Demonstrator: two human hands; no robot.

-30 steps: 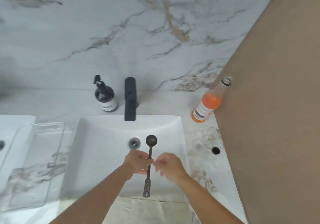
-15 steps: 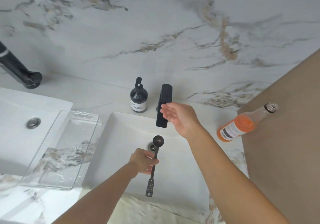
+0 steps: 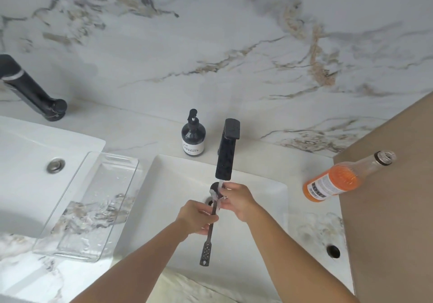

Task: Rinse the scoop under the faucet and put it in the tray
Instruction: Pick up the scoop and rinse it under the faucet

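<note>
A dark long-handled scoop (image 3: 207,249) is held over the white sink (image 3: 264,227), its round bowl up under the spout of the black faucet (image 3: 226,155). Water runs from the spout onto the bowl. My left hand (image 3: 195,217) is closed around the middle of the handle. My right hand (image 3: 236,199) touches the scoop's bowl with its fingers, in the stream. The perforated end of the handle points toward me. The clear tray (image 3: 77,213) lies on the counter left of the sink, with nothing in it.
A dark soap pump bottle (image 3: 193,137) stands left of the faucet. An open bottle of orange liquid (image 3: 337,181) sits by the brown panel (image 3: 393,197) on the right. A second sink (image 3: 28,162) and black faucet (image 3: 32,92) are at far left.
My right hand left the faucet top and came down to the scoop's bowl. Water now runs. My left hand raised the scoop under the spout. The view shifted slightly.
</note>
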